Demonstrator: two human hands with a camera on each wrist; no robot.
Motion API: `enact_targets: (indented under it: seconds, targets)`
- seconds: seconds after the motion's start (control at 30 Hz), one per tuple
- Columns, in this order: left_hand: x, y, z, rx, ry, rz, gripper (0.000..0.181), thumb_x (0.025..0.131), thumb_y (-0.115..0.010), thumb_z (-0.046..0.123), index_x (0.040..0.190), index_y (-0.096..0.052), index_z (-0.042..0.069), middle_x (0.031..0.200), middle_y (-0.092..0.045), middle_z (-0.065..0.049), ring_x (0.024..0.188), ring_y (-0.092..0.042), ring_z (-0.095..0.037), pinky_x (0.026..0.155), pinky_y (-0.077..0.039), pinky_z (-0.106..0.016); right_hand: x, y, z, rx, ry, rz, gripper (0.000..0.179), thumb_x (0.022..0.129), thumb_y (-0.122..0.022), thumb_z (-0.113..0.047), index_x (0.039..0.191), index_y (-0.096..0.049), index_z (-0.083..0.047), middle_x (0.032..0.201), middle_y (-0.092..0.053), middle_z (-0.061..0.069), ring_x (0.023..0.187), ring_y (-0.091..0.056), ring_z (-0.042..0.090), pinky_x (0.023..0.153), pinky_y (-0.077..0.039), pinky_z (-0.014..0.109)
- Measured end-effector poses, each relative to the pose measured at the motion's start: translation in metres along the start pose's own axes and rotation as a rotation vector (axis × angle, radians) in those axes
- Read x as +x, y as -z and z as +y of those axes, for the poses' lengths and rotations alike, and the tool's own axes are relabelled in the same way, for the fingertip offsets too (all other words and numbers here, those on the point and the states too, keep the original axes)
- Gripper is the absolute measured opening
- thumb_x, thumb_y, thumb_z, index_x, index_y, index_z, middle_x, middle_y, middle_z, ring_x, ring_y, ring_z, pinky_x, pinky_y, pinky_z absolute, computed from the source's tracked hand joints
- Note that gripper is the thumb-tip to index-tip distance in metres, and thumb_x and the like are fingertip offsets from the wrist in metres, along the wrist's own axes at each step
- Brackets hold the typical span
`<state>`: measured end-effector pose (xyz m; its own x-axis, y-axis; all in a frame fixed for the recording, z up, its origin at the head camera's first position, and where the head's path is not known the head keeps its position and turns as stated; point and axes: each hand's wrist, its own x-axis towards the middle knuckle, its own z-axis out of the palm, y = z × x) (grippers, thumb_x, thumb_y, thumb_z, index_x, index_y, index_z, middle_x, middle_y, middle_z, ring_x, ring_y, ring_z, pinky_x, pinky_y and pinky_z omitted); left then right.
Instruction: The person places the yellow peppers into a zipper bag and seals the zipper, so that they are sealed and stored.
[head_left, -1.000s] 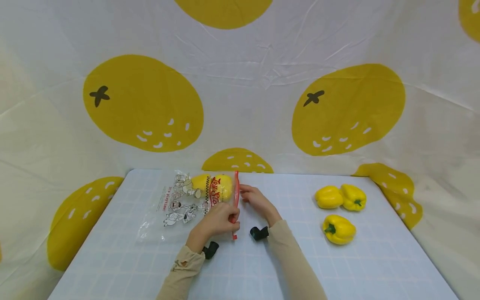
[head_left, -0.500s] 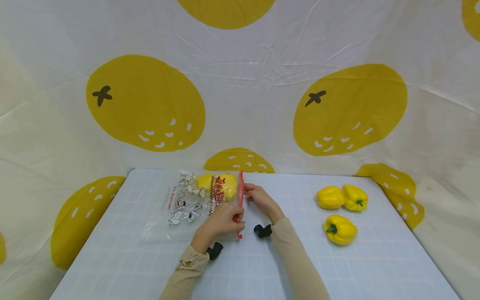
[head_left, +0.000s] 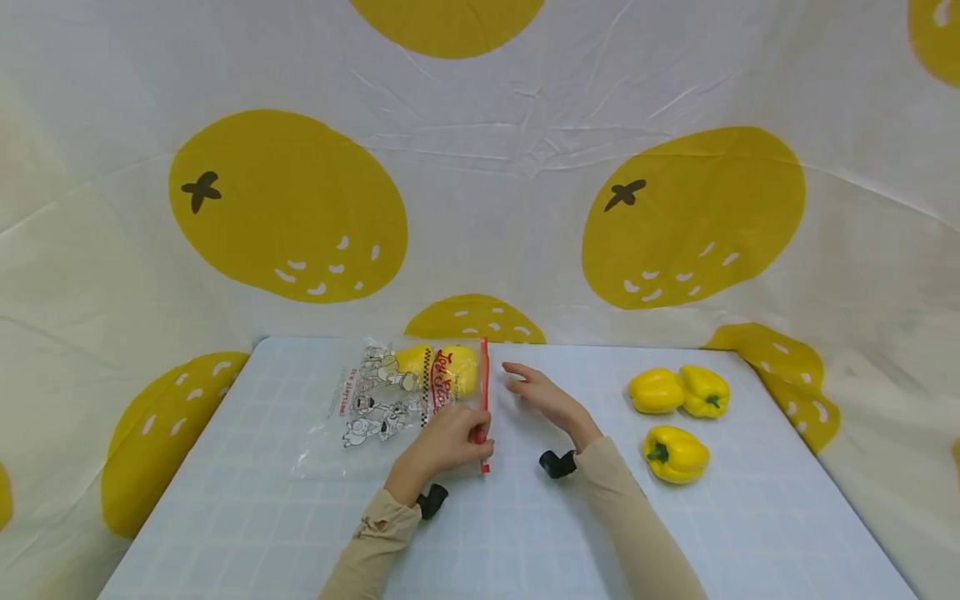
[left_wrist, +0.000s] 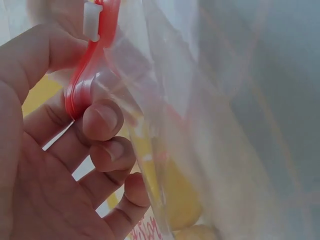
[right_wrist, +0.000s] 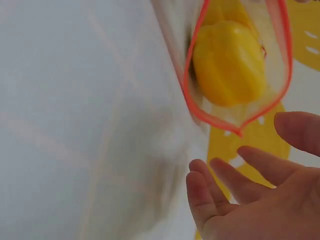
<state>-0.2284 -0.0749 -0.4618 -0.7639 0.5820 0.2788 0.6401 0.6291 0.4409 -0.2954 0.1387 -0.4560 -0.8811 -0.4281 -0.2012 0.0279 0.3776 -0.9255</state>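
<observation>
A clear zip bag (head_left: pixel 322 446) with cartoon print lies on the table, its red-edged mouth facing right. My left hand (head_left: pixel 446 440) grips the red edge near its lower end; the left wrist view shows the red zip strip (left_wrist: pixel 82 92) between thumb and fingers, a white slider (left_wrist: pixel 91 21) beside them. Through the mouth, which gapes in the right wrist view, a yellow bell pepper (right_wrist: pixel 230 62) is visible, with more yellow behind it. To the right of the mouth, my right hand (head_left: pixel 547 398) is held apart from the bag, fingers extended and holding nothing.
Three yellow bell peppers (head_left: pixel 677 455) rest at the right of the pale checked table (head_left: pixel 510 542). A white cloth (head_left: pixel 495 183) with big yellow fruit prints hangs behind. Black wrist-worn pieces (head_left: pixel 557 464) show at both wrists.
My right hand has drawn away from the bag's mouth to the right, its fingers leaving the red edge. The bag and my left hand have shifted slightly right, the left still gripping.
</observation>
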Motion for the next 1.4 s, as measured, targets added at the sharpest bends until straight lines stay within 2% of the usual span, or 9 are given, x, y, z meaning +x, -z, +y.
enact_targets:
  seconds: [0.17,0.4,0.53,0.67,0.8,0.93,1.13,1.23,1.4]
  targets:
    - [-0.001,0.001,0.001,-0.015,0.019,-0.003,0.02,0.078,-0.071,0.018,0.069,-0.053,0.018,0.059,-0.043,0.011,0.058,-0.041,-0.007,0.056,-0.033,-0.023,-0.052,0.038,-0.007,-0.214,0.011,0.066,0.053,0.103,-0.05,-0.025,0.151,-0.037,-0.008,0.155,-0.034,0.017,0.137,-0.036,0.039,0.108,-0.031,0.058]
    - [-0.001,0.007,0.004,-0.036,0.018,-0.011,0.02,0.079,-0.072,0.017,0.07,-0.054,0.016,0.06,-0.043,0.011,0.059,-0.041,-0.007,0.056,-0.033,-0.022,-0.138,0.094,-0.002,-0.438,0.157,0.149,0.052,0.102,-0.053,-0.027,0.147,-0.04,-0.004,0.151,-0.037,0.021,0.136,-0.032,0.044,0.105,-0.028,0.065]
    - [-0.001,0.009,0.005,-0.038,0.031,-0.021,0.022,0.08,-0.073,0.018,0.07,-0.054,0.016,0.06,-0.043,0.011,0.059,-0.042,-0.007,0.056,-0.033,-0.023,-0.178,0.123,0.016,-0.526,0.133,0.225,0.052,0.1,-0.057,-0.031,0.144,-0.045,-0.007,0.148,-0.043,0.02,0.134,-0.035,0.044,0.099,-0.03,0.071]
    - [-0.001,0.009,0.005,-0.047,0.031,-0.028,0.022,0.08,-0.073,0.018,0.07,-0.054,0.016,0.06,-0.043,0.011,0.06,-0.042,-0.007,0.056,-0.033,-0.023,-0.203,0.141,0.044,-0.544,0.075,0.287,0.057,0.096,-0.064,-0.032,0.144,-0.046,-0.006,0.144,-0.047,0.022,0.129,-0.04,0.046,0.096,-0.032,0.069]
    - [0.0,0.009,0.005,-0.058,0.032,-0.033,0.021,0.08,-0.073,0.018,0.07,-0.054,0.016,0.06,-0.043,0.011,0.06,-0.042,-0.007,0.056,-0.034,-0.023,-0.214,0.147,0.071,-0.496,0.016,0.27,0.068,0.09,-0.072,-0.033,0.146,-0.043,-0.007,0.146,-0.044,0.023,0.126,-0.041,0.048,0.096,-0.033,0.067]
    - [0.0,0.008,0.004,-0.059,0.034,-0.036,0.021,0.08,-0.073,0.018,0.07,-0.054,0.016,0.06,-0.044,0.011,0.06,-0.042,-0.007,0.056,-0.034,-0.023,-0.214,0.147,0.088,-0.471,0.011,0.24,0.077,0.086,-0.077,-0.031,0.149,-0.039,-0.007,0.148,-0.041,0.024,0.125,-0.042,0.047,0.094,-0.036,0.067]
    - [0.0,0.009,0.004,-0.068,0.043,-0.045,0.022,0.08,-0.073,0.018,0.07,-0.054,0.016,0.061,-0.044,0.01,0.06,-0.042,-0.007,0.056,-0.035,-0.023,-0.206,0.142,0.094,-0.467,0.024,0.269,0.081,0.08,-0.082,-0.028,0.144,-0.038,-0.005,0.143,-0.043,0.023,0.119,-0.047,0.042,0.092,-0.044,0.058]
    - [0.0,0.009,0.004,-0.082,0.047,-0.055,0.021,0.081,-0.073,0.017,0.071,-0.055,0.015,0.061,-0.044,0.009,0.06,-0.042,-0.008,0.057,-0.035,-0.023,-0.202,0.14,0.096,-0.448,0.007,0.279,0.083,0.078,-0.084,-0.027,0.142,-0.036,-0.004,0.14,-0.043,0.023,0.118,-0.047,0.041,0.09,-0.045,0.053]
    - [0.0,0.009,0.004,-0.087,0.053,-0.061,0.021,0.081,-0.073,0.016,0.07,-0.055,0.015,0.06,-0.044,0.009,0.06,-0.043,-0.008,0.057,-0.035,-0.024,-0.197,0.138,0.099,-0.467,-0.03,0.276,0.088,0.077,-0.085,-0.031,0.147,-0.035,-0.01,0.142,-0.043,0.023,0.114,-0.049,0.039,0.089,-0.043,0.054]
